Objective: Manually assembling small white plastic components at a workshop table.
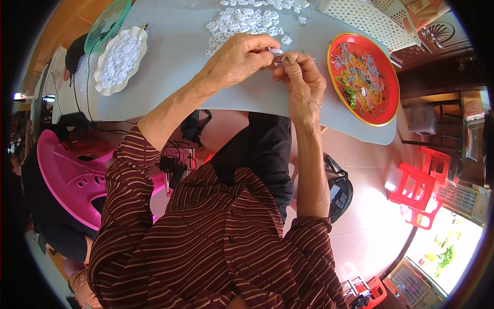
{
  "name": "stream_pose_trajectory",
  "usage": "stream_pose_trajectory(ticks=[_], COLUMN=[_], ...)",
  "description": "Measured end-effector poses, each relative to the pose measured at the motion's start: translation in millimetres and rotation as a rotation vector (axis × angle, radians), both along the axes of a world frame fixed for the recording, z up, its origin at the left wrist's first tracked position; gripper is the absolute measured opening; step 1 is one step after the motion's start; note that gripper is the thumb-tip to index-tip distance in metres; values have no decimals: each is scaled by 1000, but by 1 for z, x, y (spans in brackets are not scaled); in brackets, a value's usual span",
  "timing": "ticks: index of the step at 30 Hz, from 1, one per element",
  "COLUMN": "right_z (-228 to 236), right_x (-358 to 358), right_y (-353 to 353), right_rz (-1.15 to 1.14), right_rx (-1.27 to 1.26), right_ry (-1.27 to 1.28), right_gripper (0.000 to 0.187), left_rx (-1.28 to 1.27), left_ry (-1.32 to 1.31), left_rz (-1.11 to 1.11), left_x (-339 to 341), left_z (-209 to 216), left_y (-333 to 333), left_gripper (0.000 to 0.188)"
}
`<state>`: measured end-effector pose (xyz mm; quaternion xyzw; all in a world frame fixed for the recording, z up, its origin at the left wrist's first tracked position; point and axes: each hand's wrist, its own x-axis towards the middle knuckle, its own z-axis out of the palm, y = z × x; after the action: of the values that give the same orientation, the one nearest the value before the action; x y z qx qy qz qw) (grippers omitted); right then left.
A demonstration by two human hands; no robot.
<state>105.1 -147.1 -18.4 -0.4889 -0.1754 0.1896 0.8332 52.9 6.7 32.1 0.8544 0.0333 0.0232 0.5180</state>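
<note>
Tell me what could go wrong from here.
The small white piece pinched by the left hand could slip from its grip. The red tray sits near the edge of the table, so a bump might spill its contents. The scalloped dish is heaped with white pieces; a knock could scatter some.

A pale grey-blue counter [170,59] carried a scatter of small white pieces [242,23] across its far middle. A scalloped white dish [105,92] stood toward the left, a red tray [389,72] with a gold rim at the right, and a white perforated basket [360,19] beyond it.
</note>
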Motion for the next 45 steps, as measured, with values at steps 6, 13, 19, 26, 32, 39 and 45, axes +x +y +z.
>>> stream_pose_trajectory(ticks=[6,13,19,26,32,39,45], right_z=[-5,-3,-4,-3,-4,1,-2], right_x=[0,2,0,-2,-4,-5,-3], right_y=[-2,-2,0,-1,0,0,2], right_rz=[-22,-6,15,-31,-47,-29,-60], right_rx=[10,109,113,19,10,-68,-32], right_ry=[-25,40,12,-14,-120,-135,-120], right_gripper=[16,16,15,16,19,17,14], left_rx=[-364,-324,-453,-401,-228,-158,-352], left_ry=[47,45,-35,-138,-210,-224,-120], left_rz=[67,92,164,132,63,132,27], left_x=[-3,-4,-6,-4,1,2,10], left_z=[-5,-15,-16,-15,-10,-6,-20], left_y=[-5,-12,-23,-16,-8,-15,-2], left_gripper=[26,28,23,13,6,14,25])
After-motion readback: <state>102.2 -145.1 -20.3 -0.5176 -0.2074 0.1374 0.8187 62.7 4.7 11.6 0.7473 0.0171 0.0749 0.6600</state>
